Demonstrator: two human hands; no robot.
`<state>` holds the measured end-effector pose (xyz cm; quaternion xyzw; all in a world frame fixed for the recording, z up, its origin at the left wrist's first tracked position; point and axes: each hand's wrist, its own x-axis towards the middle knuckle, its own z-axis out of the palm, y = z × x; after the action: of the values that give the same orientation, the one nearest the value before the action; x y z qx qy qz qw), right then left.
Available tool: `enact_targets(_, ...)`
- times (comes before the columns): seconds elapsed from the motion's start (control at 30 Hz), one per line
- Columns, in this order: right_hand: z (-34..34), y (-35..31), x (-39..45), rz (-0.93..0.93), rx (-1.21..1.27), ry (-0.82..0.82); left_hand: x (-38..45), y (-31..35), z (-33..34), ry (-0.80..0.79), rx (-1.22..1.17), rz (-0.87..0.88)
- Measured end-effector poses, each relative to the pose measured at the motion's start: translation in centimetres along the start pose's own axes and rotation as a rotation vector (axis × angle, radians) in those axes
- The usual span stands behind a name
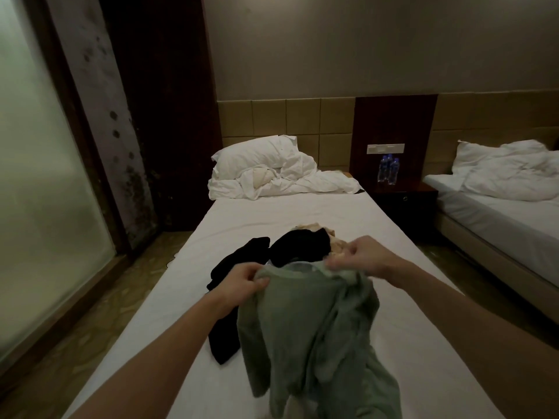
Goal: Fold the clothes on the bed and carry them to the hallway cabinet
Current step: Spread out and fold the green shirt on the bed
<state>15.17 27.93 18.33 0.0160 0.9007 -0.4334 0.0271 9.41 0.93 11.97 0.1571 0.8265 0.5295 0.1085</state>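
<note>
A sage-green garment hangs over the bed, lifted by its top edge. My left hand grips the left part of that edge. My right hand pinches the right part, a little higher and farther away. Behind the green garment, a black piece of clothing lies crumpled on the white sheet. Another black piece stretches along the sheet on the left, partly hidden by my left forearm. A beige garment peeks out beyond the black one.
A pillow and a rumpled white duvet lie at the head of the bed. A dark nightstand with water bottles stands to the right, then a second bed. A frosted glass wall runs along the left.
</note>
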Motion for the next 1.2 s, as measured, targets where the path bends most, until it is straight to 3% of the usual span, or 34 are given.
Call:
enact_targets(0.07,0.9,1.4,0.8,-0.020,-0.260,-0.022,0.1,0.4,-0.6,0.080,0.007,0.056)
enact_targets(0.17,3.2,1.8,1.2,-0.069,-0.247,-0.073,-0.3,1.7,-0.6,0.133,-0.027,0.115)
enact_targets(0.27,4.5,1.7,1.7,-0.181,-0.372,0.010,-0.5,2.4,-0.4,0.153,-0.047,0.145)
enact_targets(0.37,5.1,1.2,1.6,-0.194,-0.266,0.137,-0.5,2.6,-0.7,0.203,-0.075,0.178)
enact_targets(0.47,5.5,1.2,1.3,-0.150,-0.054,0.072,-0.6,2.8,-1.4,0.313,-0.077,0.203)
enact_targets(0.6,5.2,1.1,1.1,-0.286,-0.326,0.010,-0.2,3.3,-2.2,0.431,-0.049,0.221)
enact_targets(0.83,1.3,-0.2,-0.4,-0.346,-0.316,0.034,-0.6,4.9,-3.9,0.498,0.021,0.276)
enact_targets(1.0,-2.5,-1.1,-2.0,-0.331,-0.390,0.252,-1.9,7.0,-4.2,0.495,0.080,0.336)
enact_targets(1.2,-5.3,-4.3,-6.1,-0.334,-0.170,0.539,-5.0,10.9,-4.0,0.600,0.242,0.408)
